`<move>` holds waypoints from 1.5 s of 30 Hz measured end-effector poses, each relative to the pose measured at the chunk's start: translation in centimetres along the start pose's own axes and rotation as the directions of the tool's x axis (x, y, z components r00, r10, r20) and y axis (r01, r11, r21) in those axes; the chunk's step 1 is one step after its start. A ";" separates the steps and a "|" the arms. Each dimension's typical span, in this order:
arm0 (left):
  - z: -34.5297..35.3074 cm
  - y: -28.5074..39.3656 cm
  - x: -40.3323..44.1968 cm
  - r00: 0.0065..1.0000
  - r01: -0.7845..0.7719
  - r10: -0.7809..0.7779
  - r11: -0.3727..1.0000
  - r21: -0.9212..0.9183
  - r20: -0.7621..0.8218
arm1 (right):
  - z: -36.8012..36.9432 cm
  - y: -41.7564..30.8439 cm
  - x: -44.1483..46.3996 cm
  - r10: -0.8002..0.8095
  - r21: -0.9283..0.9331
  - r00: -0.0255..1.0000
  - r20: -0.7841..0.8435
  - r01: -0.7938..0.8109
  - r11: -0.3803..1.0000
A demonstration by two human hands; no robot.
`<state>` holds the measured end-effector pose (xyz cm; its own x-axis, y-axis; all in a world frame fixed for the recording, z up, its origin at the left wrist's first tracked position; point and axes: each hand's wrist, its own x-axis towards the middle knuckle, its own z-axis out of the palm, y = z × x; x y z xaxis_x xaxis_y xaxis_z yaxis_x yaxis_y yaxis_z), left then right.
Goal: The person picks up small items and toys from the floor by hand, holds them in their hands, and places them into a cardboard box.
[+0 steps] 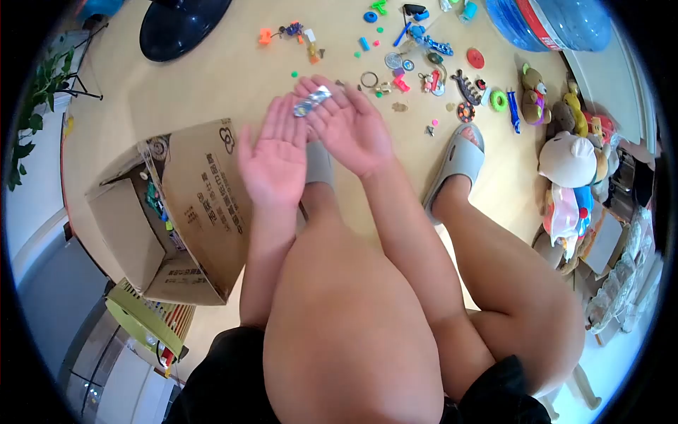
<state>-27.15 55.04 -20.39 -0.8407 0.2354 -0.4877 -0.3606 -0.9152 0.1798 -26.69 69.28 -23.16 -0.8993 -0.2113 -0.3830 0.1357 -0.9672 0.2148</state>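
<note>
Both palms are turned upward, and the fingers are left extended and uncurled, clamped on nothing. A silvery strip (313,102) is borne across the fingers (326,106) of the right hand (357,134), its lower end brought close to the fingertips of the left hand (274,157). Coloured marks are perhaps printed on the strip, though they are blurred by glare and cannot be read.

Beyond the fingertips, small items are scattered over the tan floor (409,159): a metal ring (369,79), a pink piece (401,83), a dark toothed clip (466,87), a green ring (498,101) and a red disc (475,58). An orange piece (265,37) is seen farther to the left. The feet are set in grey slippers (467,161), one of them partly hidden by the hands.

To the left, an open cardboard box (205,198) is placed; columns of dark characters and a curled emblem are printed on its side, and smaller lettering on a lower flap, none of it legible here. At the far right, plush toys (567,160) are piled. Above them, a blue bottle (583,28) is wrapped by a red-and-white label (531,20) whose wording cannot be made out.
</note>
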 end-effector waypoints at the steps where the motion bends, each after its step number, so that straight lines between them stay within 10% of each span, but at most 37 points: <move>1: 0.6 0.5 -1.1 1.000 -0.014 0.015 0.999 -0.035 0.015 | 0.8 1.0 -0.4 0.014 -0.010 0.999 0.041 -0.014 1.000; 22: 3.0 9.2 -18.7 0.955 -0.114 0.140 0.987 -0.112 0.260 | 8.1 13.3 -9.8 0.359 -0.217 0.887 0.291 -0.304 0.928; 32: 0.8 11.3 -21.9 0.963 -0.265 0.268 0.936 -0.229 -0.021 | 6.3 18.5 -8.6 0.451 -0.398 0.878 0.161 -0.361 0.843; 45: -1.0 13.6 -23.2 0.939 -0.343 0.344 0.932 -0.114 -0.012 | 6.3 22.2 -8.9 0.509 -0.451 0.853 0.115 -0.412 0.792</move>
<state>-12.09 36.81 -7.51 -0.9087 -0.0981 -0.4058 -0.0015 -0.9712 0.2381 -18.31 50.60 -9.37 -0.7455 -0.6566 -0.1142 0.6656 -0.7423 -0.0770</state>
